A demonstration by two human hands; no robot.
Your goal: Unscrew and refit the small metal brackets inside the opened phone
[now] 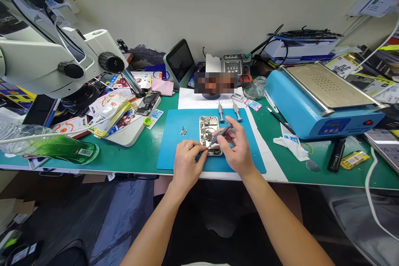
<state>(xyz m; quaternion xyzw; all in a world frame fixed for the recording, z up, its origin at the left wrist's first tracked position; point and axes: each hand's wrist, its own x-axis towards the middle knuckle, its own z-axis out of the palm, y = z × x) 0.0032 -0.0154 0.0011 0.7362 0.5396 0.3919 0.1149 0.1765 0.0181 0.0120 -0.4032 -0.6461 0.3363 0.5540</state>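
Observation:
An opened phone [209,129] lies face down on a blue work mat [174,141], its insides showing. My right hand [237,147] is closed round a grey screwdriver [222,132], whose tip points down at the phone's lower left part. My left hand [187,160], with a ring on one finger, rests on the mat with fingers curled, pinching at the phone's lower left edge beside the tip. Two more grey screwdrivers [220,113] lie just behind the phone. A small metal part [183,131] sits on the mat to the left.
A white microscope [52,60] hangs over the left of the green bench. A green bottle [62,149] lies at the front left. A blue heating machine [321,99] stands at the right, with a crumpled tissue [293,145] and a black pen-like tool [336,154] before it. A glass jar [256,88] stands behind the mat.

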